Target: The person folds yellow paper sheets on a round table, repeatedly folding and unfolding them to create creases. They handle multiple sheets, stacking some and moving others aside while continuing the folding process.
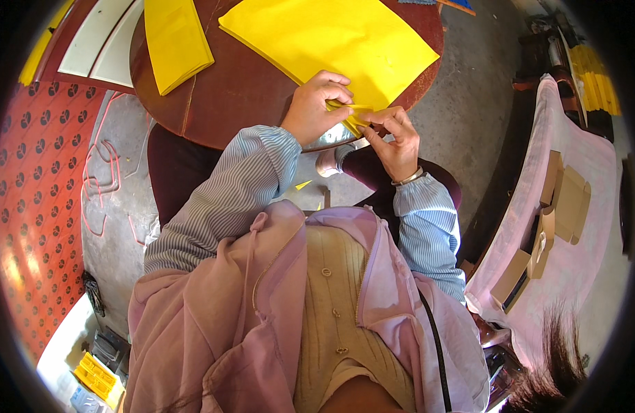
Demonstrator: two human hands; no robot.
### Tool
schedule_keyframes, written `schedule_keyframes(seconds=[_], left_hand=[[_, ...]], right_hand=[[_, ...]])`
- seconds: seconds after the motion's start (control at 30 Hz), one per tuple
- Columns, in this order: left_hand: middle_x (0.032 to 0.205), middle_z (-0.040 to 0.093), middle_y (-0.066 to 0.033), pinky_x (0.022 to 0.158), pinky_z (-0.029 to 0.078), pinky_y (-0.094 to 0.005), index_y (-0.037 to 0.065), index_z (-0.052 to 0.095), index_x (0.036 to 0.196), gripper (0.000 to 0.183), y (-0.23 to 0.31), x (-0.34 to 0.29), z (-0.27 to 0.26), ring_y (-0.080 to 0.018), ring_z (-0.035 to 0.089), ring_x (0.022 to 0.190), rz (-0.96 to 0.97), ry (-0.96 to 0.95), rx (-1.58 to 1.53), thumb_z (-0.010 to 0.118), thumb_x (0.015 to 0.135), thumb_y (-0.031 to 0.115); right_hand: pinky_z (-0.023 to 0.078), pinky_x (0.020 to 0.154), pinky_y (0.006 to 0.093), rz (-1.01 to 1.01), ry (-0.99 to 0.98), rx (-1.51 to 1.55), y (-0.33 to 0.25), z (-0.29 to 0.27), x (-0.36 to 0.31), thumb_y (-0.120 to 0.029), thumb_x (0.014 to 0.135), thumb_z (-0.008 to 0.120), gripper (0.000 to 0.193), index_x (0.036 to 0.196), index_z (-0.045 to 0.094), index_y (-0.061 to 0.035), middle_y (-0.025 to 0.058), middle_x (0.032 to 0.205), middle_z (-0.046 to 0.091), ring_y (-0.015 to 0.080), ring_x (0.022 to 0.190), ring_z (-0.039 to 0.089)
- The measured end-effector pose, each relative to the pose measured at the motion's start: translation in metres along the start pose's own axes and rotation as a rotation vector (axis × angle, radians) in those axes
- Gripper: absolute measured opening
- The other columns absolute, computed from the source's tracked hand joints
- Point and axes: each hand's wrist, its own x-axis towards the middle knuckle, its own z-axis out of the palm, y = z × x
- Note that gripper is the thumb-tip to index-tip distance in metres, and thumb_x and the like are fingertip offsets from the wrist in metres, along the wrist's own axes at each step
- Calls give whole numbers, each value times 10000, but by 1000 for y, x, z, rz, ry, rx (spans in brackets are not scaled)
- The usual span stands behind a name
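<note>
A stack of large yellow sheets point(331, 45), paper or thin cloth, lies on a round dark-red table point(242, 103). At its near corner my left hand point(319, 103) is closed, thumb and fingers pinching a small folded yellow piece point(355, 113). My right hand point(394, 138) grips the other end of that piece between thumb and forefinger, just past the table's near edge. Whether the piece is separate from the stack cannot be made out. To the left rests a narrower folded yellow stack point(176, 48).
On the right, open cardboard boxes point(572, 196) sit on a pink cloth point(537, 158) over a bench. A pink cord point(114, 165) lies on the grey floor at left, beside an orange-red patterned panel point(42, 199). Small yellow scraps point(303, 185) are below the table edge.
</note>
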Motion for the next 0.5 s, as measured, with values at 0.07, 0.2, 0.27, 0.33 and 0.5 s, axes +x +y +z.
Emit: schedule_keyframes(seconds=[0.07,0.2,0.27,0.33,0.5], left_hand=[[1228,710,-143,934,583,-348,17,775,953,144,0,0,0,-240,732,1096,-4,0,-6,828,828,66],[1221,703,-144,937,588,-365,24,782,933,138,-1,0,1,-263,730,1084,-1,7,-21,829,819,87],[1216,700,-145,940,590,-373,28,786,924,135,-2,0,1,-275,728,1079,0,10,-25,828,815,98],[1213,702,-145,944,588,-373,29,788,925,133,-2,1,0,-276,728,1079,-6,7,-27,826,818,98],[1243,703,-130,909,593,-349,30,781,954,130,-3,0,-1,-243,734,1083,15,0,-10,821,838,71]], right_hand=[[540,669,268,5,12,5,1,0,0,-2,838,861,195,1024,818,-42,54,923,693,138,762,675],[535,664,283,37,38,37,4,1,0,-19,842,865,144,978,817,-17,70,886,707,154,760,687],[535,663,287,63,47,41,4,1,0,-29,842,870,138,966,814,-7,77,868,711,160,756,693],[536,663,288,98,52,36,3,1,0,-40,841,874,139,959,811,0,82,853,712,165,753,697],[537,661,290,129,58,49,5,2,0,-44,838,876,140,945,805,13,80,831,713,164,744,698]])
